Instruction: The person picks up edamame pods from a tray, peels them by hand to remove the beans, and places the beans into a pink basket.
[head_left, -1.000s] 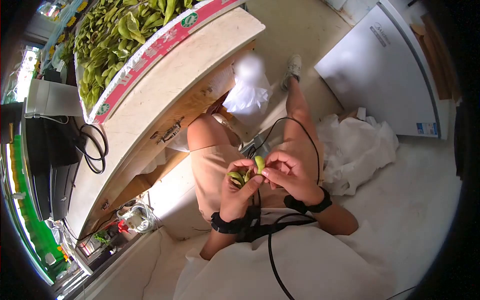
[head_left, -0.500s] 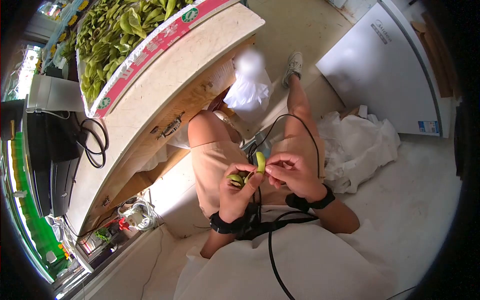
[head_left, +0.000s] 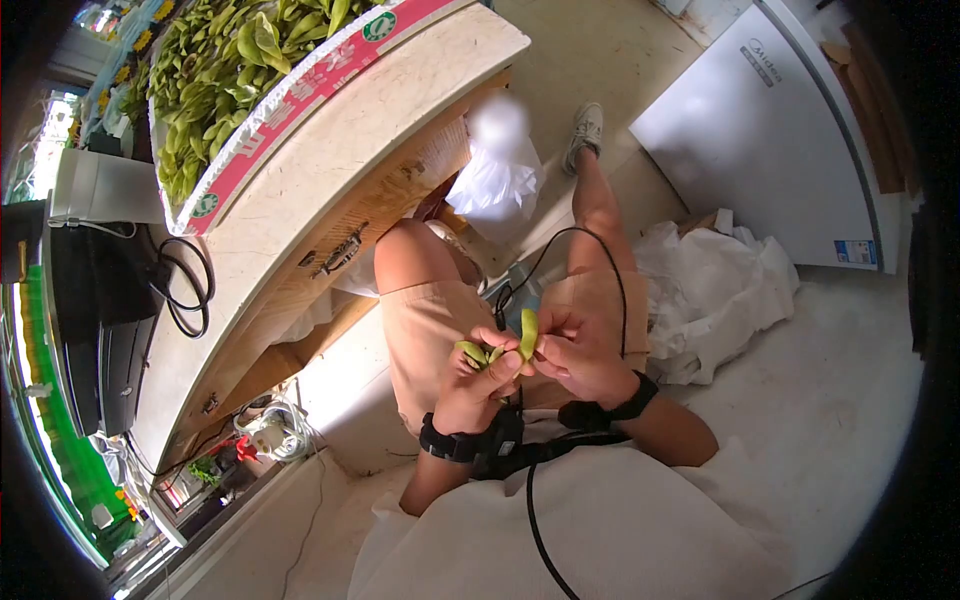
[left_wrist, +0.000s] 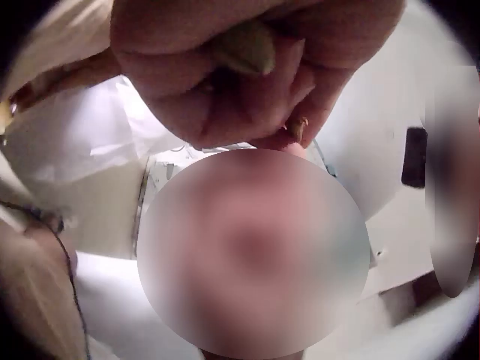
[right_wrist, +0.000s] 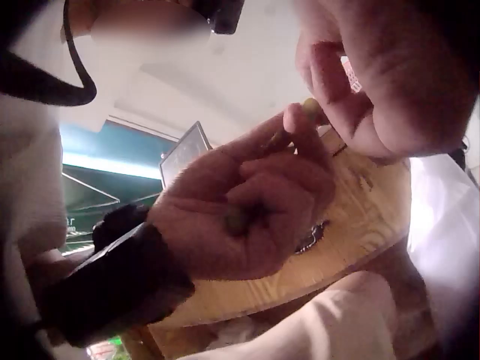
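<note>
Over the lap, both hands meet at one green bean pod (head_left: 528,328) that stands up between them. My left hand (head_left: 468,395) pinches its lower end between thumb and fingers, while more green pods (head_left: 470,352) are tucked in the curled fingers of that hand. From the other side the right hand (head_left: 588,362) grips the same pod with thumb and fingertips. The left wrist view shows the end of a tucked pod (left_wrist: 251,49) poking out of the fist. In the right wrist view another pod end (right_wrist: 236,221) shows in the left palm.
A box with a pink-and-white side (head_left: 300,108), heaped with pods, stands on the curved counter (head_left: 370,120) at the left. White plastic bags (head_left: 500,190) hang under the counter and lie by the right leg. A small fridge (head_left: 750,140) stands at right; a black cable (head_left: 575,232) loops over the lap.
The upright pod has shifted slightly right, and the right fingers have closed in against its side. The left hand has tipped over a little, still with its pods. The lap cable has shifted.
</note>
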